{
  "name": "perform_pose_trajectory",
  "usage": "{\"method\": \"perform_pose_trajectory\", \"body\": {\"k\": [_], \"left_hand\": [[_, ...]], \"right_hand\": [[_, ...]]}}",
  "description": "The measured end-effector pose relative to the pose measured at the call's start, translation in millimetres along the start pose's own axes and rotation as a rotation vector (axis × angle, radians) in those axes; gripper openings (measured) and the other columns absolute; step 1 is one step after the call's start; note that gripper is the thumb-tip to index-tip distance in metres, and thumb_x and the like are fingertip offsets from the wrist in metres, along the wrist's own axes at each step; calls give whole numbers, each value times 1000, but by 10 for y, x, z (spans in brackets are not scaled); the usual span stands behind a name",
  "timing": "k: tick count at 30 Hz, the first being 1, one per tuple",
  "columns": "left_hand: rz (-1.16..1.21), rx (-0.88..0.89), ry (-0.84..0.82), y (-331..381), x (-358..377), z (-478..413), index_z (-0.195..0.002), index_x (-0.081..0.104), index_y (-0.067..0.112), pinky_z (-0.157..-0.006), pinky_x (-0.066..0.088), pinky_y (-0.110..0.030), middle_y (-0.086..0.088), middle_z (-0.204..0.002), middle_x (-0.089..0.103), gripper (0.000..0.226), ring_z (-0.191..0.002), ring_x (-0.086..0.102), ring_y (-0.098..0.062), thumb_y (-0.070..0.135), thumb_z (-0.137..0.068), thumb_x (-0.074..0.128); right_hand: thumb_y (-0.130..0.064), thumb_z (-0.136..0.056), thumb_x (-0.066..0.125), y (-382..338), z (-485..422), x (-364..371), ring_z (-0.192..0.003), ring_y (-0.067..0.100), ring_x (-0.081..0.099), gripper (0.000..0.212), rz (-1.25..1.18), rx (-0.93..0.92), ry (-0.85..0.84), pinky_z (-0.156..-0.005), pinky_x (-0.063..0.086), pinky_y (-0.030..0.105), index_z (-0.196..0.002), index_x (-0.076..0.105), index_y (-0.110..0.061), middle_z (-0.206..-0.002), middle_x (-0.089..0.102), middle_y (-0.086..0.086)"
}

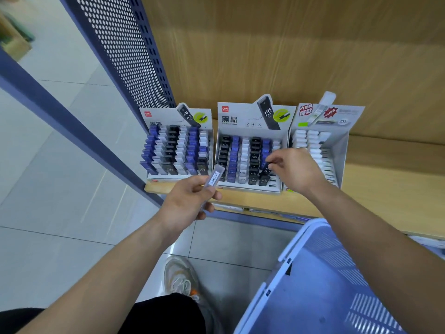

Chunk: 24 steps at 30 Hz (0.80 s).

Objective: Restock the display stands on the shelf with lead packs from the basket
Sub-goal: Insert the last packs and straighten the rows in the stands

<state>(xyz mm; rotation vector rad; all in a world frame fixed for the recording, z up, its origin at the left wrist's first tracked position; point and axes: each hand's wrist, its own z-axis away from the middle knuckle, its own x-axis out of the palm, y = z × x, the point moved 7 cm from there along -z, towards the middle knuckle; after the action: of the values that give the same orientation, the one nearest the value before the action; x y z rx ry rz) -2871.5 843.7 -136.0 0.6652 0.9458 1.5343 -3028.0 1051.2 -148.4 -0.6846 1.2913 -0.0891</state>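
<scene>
Three cardboard display stands sit side by side on the wooden shelf [385, 189]: a left stand [154, 177], a middle stand [250, 186] and a right stand [342, 150], each holding rows of lead packs. My left hand [185, 203] hovers in front of the shelf edge and grips a translucent grey lead pack [213, 180] with a barcode label. My right hand [293, 169] is over the right side of the middle stand, fingers pinched on a black lead pack [266, 170] in its rows. The blue basket [301, 249] is at the lower right; its visible inside shows no packs.
A blue perforated shelf upright [127, 51] rises at the left of the stands. Grey tiled floor [60, 201] lies left and below. My shoe [180, 278] stands beneath the shelf edge. A wooden back panel [289, 56] is behind the stands.
</scene>
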Motion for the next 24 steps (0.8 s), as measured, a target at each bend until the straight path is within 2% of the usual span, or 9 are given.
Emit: {"method": "perform_pose_trajectory", "body": {"k": [7, 13, 19, 22, 24], "left_hand": [[30, 2, 9, 2, -42, 17, -122, 61, 14, -60, 50, -24, -3, -96, 78, 20, -67, 65, -13, 11, -102, 57], [80, 1, 58, 7, -88, 28, -115, 54, 6, -63, 51, -27, -3, -95, 79, 16, -69, 68, -16, 10, -101, 60], [104, -6, 108, 26, -128, 46, -107, 60, 8, -63, 52, -28, -9, -92, 78, 8, -63, 64, -17, 13, -101, 60], [90, 1, 131, 19, -152, 38, -104, 65, 6, -62, 52, -28, -10, -92, 73, 8, -61, 63, -17, 11, -99, 63], [82, 1, 133, 17, -159, 35, -104, 68, 5, -61, 52, -27, -10, -88, 68, 8, -60, 63, -16, 10, -97, 65]], "right_hand": [[-15, -96, 63, -23, 34, -16, -101, 23, 67, 19, 98, -28, -6, -91, 53, 36, -112, 74, -15, -107, 75, 4], [-16, -97, 60, -64, 7, 40, -101, 25, 61, 20, 121, -83, 24, -90, 49, 36, -112, 75, -15, -107, 63, 5], [-9, -91, 69, -84, -26, 17, -82, 16, 61, 9, 63, -73, 21, -81, 52, 34, -94, 75, -16, -90, 63, -1], [-10, -92, 69, -96, -43, 29, -81, 12, 59, 11, 74, -85, -17, -78, 49, 26, -96, 76, -17, -89, 61, -6], [-10, -92, 69, -116, -58, 38, -81, 11, 59, 11, 82, -93, -37, -79, 49, 26, -96, 76, -17, -89, 60, -7]]}}
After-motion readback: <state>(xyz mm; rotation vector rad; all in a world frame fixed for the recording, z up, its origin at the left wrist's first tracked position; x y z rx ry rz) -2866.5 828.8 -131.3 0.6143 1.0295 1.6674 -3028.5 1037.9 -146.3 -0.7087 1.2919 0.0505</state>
